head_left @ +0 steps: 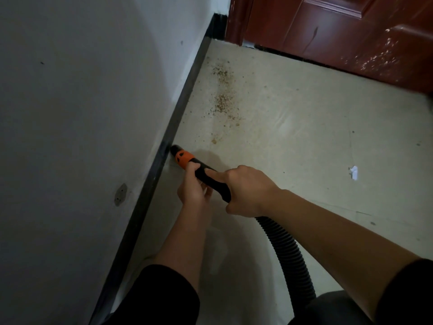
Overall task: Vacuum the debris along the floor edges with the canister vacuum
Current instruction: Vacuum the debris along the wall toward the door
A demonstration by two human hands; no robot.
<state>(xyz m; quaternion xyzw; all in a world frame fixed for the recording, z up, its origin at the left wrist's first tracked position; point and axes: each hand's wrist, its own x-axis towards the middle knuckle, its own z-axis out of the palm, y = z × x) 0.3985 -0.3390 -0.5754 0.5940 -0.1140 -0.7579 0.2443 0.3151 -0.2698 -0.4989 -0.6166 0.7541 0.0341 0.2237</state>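
A black vacuum nozzle with an orange collar [184, 158] points at the dark baseboard [180, 109], its tip touching the floor edge. My left hand [194, 186] grips the nozzle just behind the orange collar. My right hand [246, 191] holds the black handle further back, where the ribbed black hose [288, 252] begins. The hose curves down to the dark canister [332, 308] at the bottom right. Brown crumbly debris [223, 102] lies scattered on the beige floor beyond the nozzle, along the wall toward the door.
A white wall [82, 113] runs along the left. A dark red door [339, 31] closes off the far side. A small white scrap [354, 172] lies on the floor at the right.
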